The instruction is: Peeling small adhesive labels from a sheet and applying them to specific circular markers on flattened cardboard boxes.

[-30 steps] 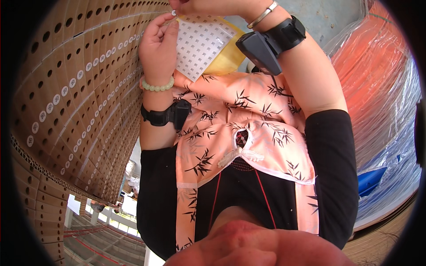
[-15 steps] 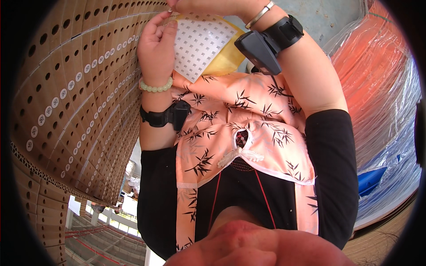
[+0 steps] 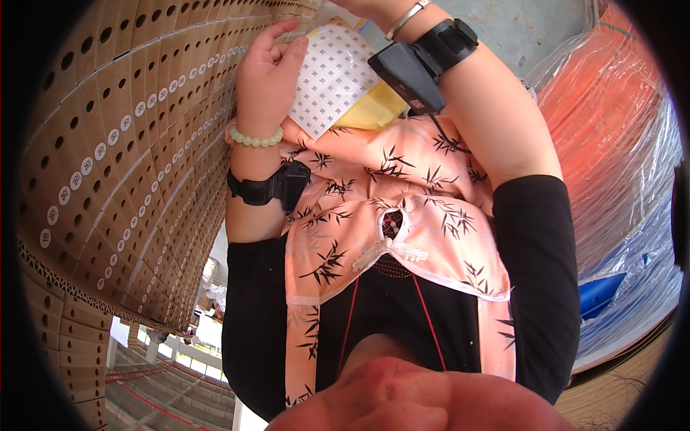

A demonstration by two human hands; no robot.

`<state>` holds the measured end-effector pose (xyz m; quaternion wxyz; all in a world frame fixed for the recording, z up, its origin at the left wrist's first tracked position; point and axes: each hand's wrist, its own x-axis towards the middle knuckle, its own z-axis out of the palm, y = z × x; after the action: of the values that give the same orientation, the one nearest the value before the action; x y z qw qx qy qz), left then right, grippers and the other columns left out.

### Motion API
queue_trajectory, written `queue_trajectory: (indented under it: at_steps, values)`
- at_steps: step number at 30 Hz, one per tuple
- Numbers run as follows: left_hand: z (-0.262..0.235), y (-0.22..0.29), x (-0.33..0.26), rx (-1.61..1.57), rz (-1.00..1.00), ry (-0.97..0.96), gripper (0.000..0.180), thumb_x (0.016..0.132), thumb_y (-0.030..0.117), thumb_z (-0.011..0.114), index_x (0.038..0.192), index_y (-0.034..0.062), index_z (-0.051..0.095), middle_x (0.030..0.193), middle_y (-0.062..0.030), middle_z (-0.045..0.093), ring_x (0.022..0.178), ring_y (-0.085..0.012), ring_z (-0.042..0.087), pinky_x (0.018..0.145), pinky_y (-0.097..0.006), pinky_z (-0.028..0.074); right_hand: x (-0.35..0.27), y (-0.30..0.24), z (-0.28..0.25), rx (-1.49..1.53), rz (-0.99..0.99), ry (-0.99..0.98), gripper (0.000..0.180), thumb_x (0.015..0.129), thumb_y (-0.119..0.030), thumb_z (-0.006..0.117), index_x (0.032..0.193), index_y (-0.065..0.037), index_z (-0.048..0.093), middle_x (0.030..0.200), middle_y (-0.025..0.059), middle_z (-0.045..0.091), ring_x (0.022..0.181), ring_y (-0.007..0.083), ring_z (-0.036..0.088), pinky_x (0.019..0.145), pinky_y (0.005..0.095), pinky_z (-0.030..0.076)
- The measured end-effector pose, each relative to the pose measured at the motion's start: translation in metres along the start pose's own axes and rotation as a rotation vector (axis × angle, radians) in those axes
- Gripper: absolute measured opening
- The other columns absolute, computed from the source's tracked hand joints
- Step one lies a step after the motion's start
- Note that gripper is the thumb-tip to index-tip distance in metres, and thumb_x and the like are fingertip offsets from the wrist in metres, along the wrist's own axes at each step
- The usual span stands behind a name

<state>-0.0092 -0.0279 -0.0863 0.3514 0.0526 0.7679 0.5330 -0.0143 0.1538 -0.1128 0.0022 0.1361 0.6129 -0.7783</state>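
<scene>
- A white sheet (image 3: 332, 80) covered in orderly rows of small dark printed marks sits at upper center, tilted, one corner pointing down at the wearer's lap; its surface looks smooth and slightly glossy.
- Behind it, a yellow sheet (image 3: 377, 108) shows along the lower right side, its edge soft and uneven.
- The left hand (image 3: 267, 79), above a pale green bead bracelet (image 3: 256, 137), grips the white sheet by its left edge, the thumb lying along it and the fingers curled.
- The right hand (image 3: 363, 4), above a silver bangle (image 3: 407, 19), is cut off by the upper edge of the view; whether its fingers are open or closed cannot be told.
- A peach apron (image 3: 388, 161) with black leaf prints spreads below the sheets, over black sleeves.
- At left rises a wall of brown cardboard (image 3: 129, 176), punched with dark round holes and dotted with rows of round white labels (image 3: 87, 166).
- At right, clear film wraps an orange and blue load (image 3: 611, 108); roof beams and red pipes show at lower left.
- The left hand is near the cardboard; bare gray floor (image 3: 528, 32) opens between the right forearm and the wrapped load.
</scene>
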Motion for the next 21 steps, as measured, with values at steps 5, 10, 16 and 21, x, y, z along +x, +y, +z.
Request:
queue_trajectory:
  at_steps: [5,10,16,21]
  values:
    - [-0.009,-0.003,-0.003,0.037,0.006,0.016,0.027,0.09,0.01,0.06,0.116,0.0007,0.057,0.071,-0.001,0.063,0.062,-0.003,0.052,0.056,-0.019,0.042,0.002,0.002,0.014,0.085,-0.041,-0.019,0.008,0.08,-0.009,0.063,0.079,-0.001,0.063,0.071,0.0,0.061,0.069,0.0082,0.054,0.065,0.0237,0.046]
    - [0.002,-0.003,0.002,0.022,0.026,-0.012,0.027,0.09,0.01,0.061,0.115,0.0011,0.058,0.071,-0.0011,0.063,0.062,-0.0031,0.051,0.055,-0.019,0.042,0.0,0.003,0.006,0.006,-0.085,0.043,0.008,0.079,-0.009,0.063,0.078,-0.001,0.062,0.07,-0.0002,0.06,0.068,0.0079,0.053,0.064,0.024,0.046]
    - [-0.001,0.0,-0.001,0.028,0.007,0.007,0.026,0.09,0.01,0.061,0.114,0.0014,0.058,0.073,-0.0021,0.064,0.062,-0.0034,0.053,0.056,-0.019,0.043,0.0,0.003,0.014,-0.071,-0.121,0.081,0.008,0.079,-0.008,0.061,0.078,0.0,0.061,0.067,0.0031,0.059,0.064,0.0096,0.053,0.061,0.0262,0.046]
    - [0.001,0.001,-0.001,0.006,-0.002,0.006,0.025,0.09,0.009,0.061,0.113,0.0013,0.058,0.074,-0.0031,0.065,0.063,-0.0037,0.055,0.056,-0.02,0.043,-0.003,0.002,0.021,-0.162,-0.192,0.17,0.008,0.079,-0.006,0.058,0.078,0.001,0.059,0.064,0.0093,0.059,0.061,0.0153,0.056,0.06,0.0294,0.047]
